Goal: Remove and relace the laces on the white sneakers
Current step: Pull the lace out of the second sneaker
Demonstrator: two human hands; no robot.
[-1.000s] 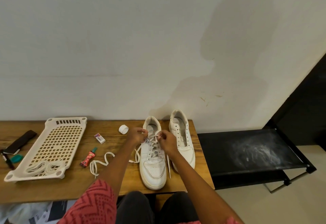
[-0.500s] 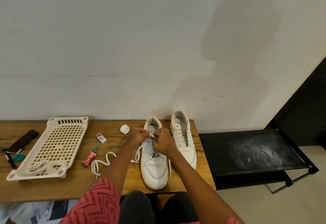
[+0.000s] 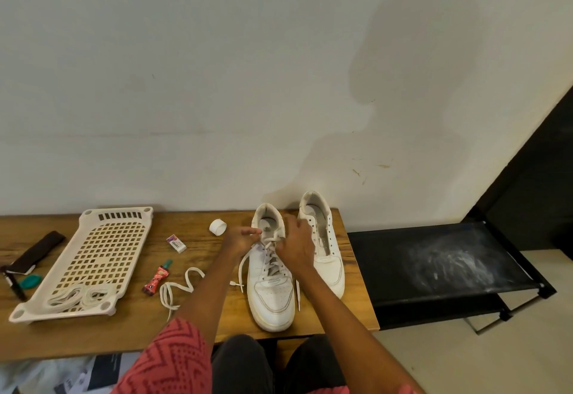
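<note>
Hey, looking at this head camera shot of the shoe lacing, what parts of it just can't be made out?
- Head view: the top eyelets of the near sneaker, covered by the left hand and right hand.
- Where the lace ends run inside the fingers: hidden by the hands.
- Print on the small eraser: too small.
- The papers under the table: cut off by the bottom edge.

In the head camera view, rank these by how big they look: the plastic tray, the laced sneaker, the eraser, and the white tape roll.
Largest to smallest as they look:
1. plastic tray
2. laced sneaker
3. and 4. white tape roll and eraser, which look about alike, so no ranking between them.
</note>
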